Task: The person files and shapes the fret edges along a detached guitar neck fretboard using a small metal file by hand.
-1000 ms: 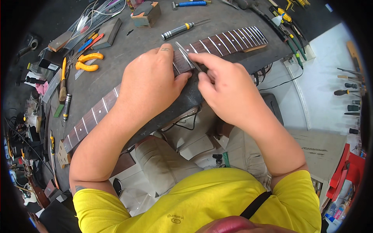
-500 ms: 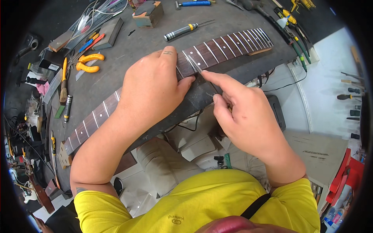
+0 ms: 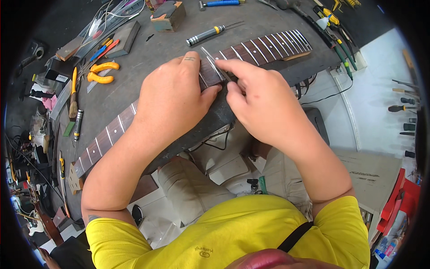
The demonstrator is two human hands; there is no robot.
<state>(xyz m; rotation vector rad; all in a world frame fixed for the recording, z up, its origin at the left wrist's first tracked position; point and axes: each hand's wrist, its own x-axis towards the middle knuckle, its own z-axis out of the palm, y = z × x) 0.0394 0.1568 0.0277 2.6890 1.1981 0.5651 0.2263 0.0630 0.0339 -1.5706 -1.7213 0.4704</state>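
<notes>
A guitar neck (image 3: 267, 45) with a dark fretboard, metal frets and pale dot inlays lies slantwise over the workbench. My left hand (image 3: 172, 85) is closed over its middle, with the thumb at the near edge. A slim metal file (image 3: 210, 58) crosses the fretboard along a fret, just right of that hand. My right hand (image 3: 264, 94) grips the file's near end, index finger stretched along it; the handle end is hidden in my fingers. Beyond the neck lies a grey screwdriver-like tool (image 3: 205, 36) with a yellow ring and thin shaft.
Orange-handled pliers (image 3: 102, 73), a brush (image 3: 73, 105) and a block (image 3: 124, 38) lie on the bench (image 3: 156, 51) at the left. A wood block (image 3: 168, 17) stands at the back. A hammer (image 3: 309, 20) and cutters crowd the far right edge.
My right hand has moved away from me and to the left, pushing the file across the fretboard so its tip reaches past the far edge. My left hand stays on the neck.
</notes>
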